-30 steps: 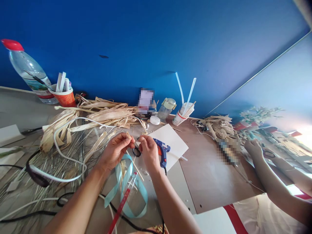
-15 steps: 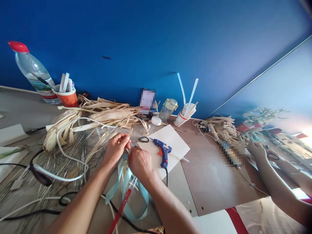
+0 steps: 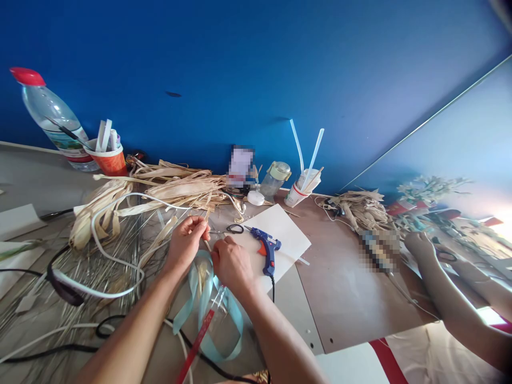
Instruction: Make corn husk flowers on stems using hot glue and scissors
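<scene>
My left hand (image 3: pixel 189 240) is closed in a pinch on a thin, straw-coloured strip (image 3: pixel 207 214), which looks like dried corn husk. Its tip sticks up past my thumb, and a narrow length shows below, between the hands. Close beside it, my right hand (image 3: pixel 232 262) has its fingers curled in; what they hold is hidden. Light blue ribbon (image 3: pixel 236 333) loops under both hands. A blue hot glue gun (image 3: pixel 267 248) lies on a white sheet (image 3: pixel 294 234) right of my right hand. A black loop (image 3: pixel 234 229) lies just beyond the hands.
Dried husks (image 3: pixel 176 186) are heaped behind, with thin wires (image 3: pixel 124 256) and a white cable (image 3: pixel 114 293) at left. At the back stand a bottle (image 3: pixel 56 117), an orange cup (image 3: pixel 110 160), a jar (image 3: pixel 274 181) and a cup with glue sticks (image 3: pixel 298 193). Another person's arms (image 3: pixel 444 288) are at right.
My left hand has shifted slightly left, and the gap between my hands has widened. The strip's tip now points more upright. The glue gun has stayed in place.
</scene>
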A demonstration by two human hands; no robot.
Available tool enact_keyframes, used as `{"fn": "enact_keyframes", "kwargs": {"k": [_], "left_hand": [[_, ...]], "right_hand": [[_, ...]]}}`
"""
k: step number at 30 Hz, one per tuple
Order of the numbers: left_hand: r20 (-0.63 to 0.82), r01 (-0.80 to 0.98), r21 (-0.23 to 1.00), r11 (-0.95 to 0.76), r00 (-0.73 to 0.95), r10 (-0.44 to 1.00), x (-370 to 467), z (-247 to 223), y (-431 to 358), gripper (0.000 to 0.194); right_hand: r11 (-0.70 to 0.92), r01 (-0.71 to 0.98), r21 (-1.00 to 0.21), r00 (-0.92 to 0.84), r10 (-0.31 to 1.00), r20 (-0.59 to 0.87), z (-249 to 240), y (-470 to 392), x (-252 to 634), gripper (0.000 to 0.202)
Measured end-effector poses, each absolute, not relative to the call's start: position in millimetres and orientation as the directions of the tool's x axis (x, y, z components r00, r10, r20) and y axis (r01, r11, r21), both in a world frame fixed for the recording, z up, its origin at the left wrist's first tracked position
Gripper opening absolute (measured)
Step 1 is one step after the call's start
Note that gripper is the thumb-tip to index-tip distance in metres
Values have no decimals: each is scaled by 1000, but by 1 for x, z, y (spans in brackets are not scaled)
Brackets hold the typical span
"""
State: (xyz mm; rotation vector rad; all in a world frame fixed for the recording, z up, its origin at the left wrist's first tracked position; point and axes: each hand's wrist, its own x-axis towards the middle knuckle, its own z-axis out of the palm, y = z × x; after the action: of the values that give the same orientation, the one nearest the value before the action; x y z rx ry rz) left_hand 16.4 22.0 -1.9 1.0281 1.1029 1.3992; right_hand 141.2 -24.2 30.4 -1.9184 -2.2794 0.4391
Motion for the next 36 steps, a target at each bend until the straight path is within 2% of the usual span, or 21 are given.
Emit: {"fn": "enact_keyframes", "kwargs": {"k": [4, 7, 11, 15, 19, 21, 24, 28, 31, 36], "left_hand": [[7, -181, 983, -23, -87, 996, 16, -1, 21, 13], [11, -178, 984, -26, -85, 996, 15, -1, 21, 14], [25, -167, 985, -41, -97, 995, 16, -2, 21, 12], [18, -130, 991, -32, -105, 994, 18, -3, 21, 12], [-1, -148, 989, -15, -105, 994, 18, 0, 20, 12], [1, -145, 989, -16, -97, 995, 18, 4, 18, 12], [-1, -96, 995, -3, -40, 999, 18, 10, 15, 13], [-69, -23, 997, 74, 163, 984, 21, 10, 12, 15], [-111, -4, 993, 116, 267, 957, 25, 6, 13, 16], [-123, 8, 992, 127, 305, 944, 26, 5, 13, 19]], "right_hand": [[207, 946, -250, -234, 969, -84, 28, -25, 132, 20], [159, 949, -272, -193, 976, -102, 27, -24, 133, 19], [27, 916, -401, -63, 995, -78, 29, -20, 152, 16], [-25, 852, -523, -11, 998, -67, 30, -16, 176, 8], [27, 726, -687, -88, 995, -54, 34, -13, 190, 35], [37, 677, -735, -57, 998, -2, 36, -11, 192, 34], [16, 633, -774, 2, 1000, 22, 37, -10, 191, 28], [44, 556, -830, 9, 998, 59, 34, -11, 182, 30], [103, 566, -818, 10, 991, 132, 35, -12, 175, 28], [162, 606, -779, -106, 987, 122, 43, -15, 170, 25]]}}
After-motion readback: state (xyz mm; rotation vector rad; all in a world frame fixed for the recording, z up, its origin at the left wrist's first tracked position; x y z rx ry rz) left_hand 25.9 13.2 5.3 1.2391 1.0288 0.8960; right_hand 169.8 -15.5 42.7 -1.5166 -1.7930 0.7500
